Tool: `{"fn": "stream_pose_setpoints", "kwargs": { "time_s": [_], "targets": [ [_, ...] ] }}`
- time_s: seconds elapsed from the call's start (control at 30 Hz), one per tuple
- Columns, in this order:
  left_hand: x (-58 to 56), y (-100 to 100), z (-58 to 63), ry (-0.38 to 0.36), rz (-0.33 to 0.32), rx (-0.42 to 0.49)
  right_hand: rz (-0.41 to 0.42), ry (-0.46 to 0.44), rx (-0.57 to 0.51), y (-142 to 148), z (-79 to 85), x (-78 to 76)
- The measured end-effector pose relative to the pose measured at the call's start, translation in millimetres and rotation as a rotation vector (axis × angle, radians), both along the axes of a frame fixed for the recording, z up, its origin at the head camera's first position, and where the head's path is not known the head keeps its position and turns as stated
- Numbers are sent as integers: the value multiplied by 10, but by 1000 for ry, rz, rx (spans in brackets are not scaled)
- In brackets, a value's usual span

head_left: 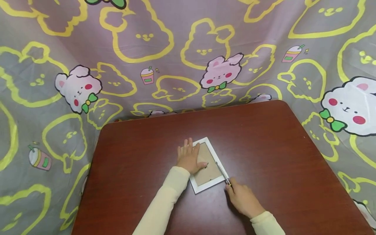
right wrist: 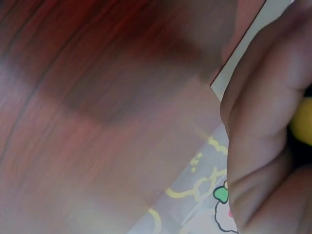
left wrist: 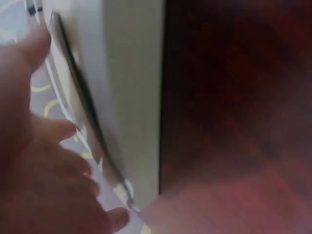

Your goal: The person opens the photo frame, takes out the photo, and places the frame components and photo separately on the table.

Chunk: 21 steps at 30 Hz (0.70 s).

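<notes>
A white picture frame [head_left: 209, 147] lies tilted on the brown table, its tan backing board [head_left: 205, 156] facing up. My left hand [head_left: 189, 158] rests over the frame's left side with fingers straight and spread, the thumb reaching across the board. In the left wrist view, the left hand [left wrist: 44, 161] is beside the frame's pale edge [left wrist: 134, 97]. My right hand [head_left: 243, 197] grips a slim metal tool [head_left: 224, 172] with a yellow-and-black handle. The tool's tip lies at the inner edge of the frame's right side. The right wrist view shows the curled fingers [right wrist: 263, 112] round the yellow handle [right wrist: 303, 122].
The brown wooden table [head_left: 141, 147] has rounded far corners. A patterned cloth [head_left: 176, 49] with yellow outlines and bunny faces hangs behind it and along both sides. Small dark tabs [head_left: 206, 165] sit on the backing board near the left thumb.
</notes>
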<state>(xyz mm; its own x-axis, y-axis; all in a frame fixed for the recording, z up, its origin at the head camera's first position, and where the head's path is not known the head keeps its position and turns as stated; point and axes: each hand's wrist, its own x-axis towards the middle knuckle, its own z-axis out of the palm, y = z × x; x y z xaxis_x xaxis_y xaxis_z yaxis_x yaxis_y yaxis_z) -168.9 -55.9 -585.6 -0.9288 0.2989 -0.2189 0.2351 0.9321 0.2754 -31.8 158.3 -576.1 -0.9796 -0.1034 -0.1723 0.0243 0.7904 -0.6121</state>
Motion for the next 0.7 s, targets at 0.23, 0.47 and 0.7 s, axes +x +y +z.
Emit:
{"fn": "stream_pose_setpoints", "kwargs": {
  "time_s": [0.23, 0.47, 0.7],
  "targets": [
    [123, 52, 9, -78, -44, -26, 22, 46, 81, 42, -14, 3],
    [65, 262, -44, -71, 102, 51, 97, 113, 120, 14, -78, -17],
    [79, 358, -166, 3, 182, -21, 139, 177, 174, -104, -93, -8]
  ]
}}
